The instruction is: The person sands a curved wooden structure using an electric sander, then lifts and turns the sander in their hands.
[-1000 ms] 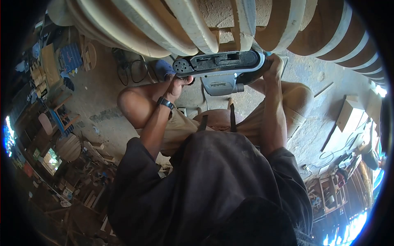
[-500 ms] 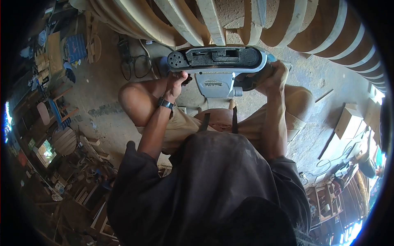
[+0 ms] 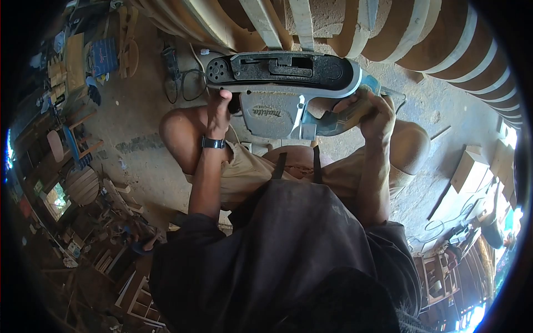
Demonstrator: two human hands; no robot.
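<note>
A belt sander point(image 3: 272, 114) with a teal rear handle is held up in front of my knees, its dusty side turned up toward me. My right hand point(image 3: 378, 115) is wrapped round the rear handle at the right end. At the left end my left hand point(image 3: 219, 111), below a black wristwatch, grips the front of the sander with the thumb up; its fingers are mostly hidden behind the body. Just beyond the sander stand curved wooden slats point(image 3: 302, 25) with pale edges, set side by side in a rounded row.
A black power tool point(image 3: 170, 64) with a coiled cord lies on the concrete floor point(image 3: 141, 116) at the left. Wooden blocks point(image 3: 470, 169) stand at the right. Boards, a round slatted wooden piece point(image 3: 83, 186) and a blue case point(image 3: 104, 60) lie farther left.
The sander has come closer to me and shifted a little left, tilting so more of its teal handle shows. Both hands have moved with it, still gripping.
</note>
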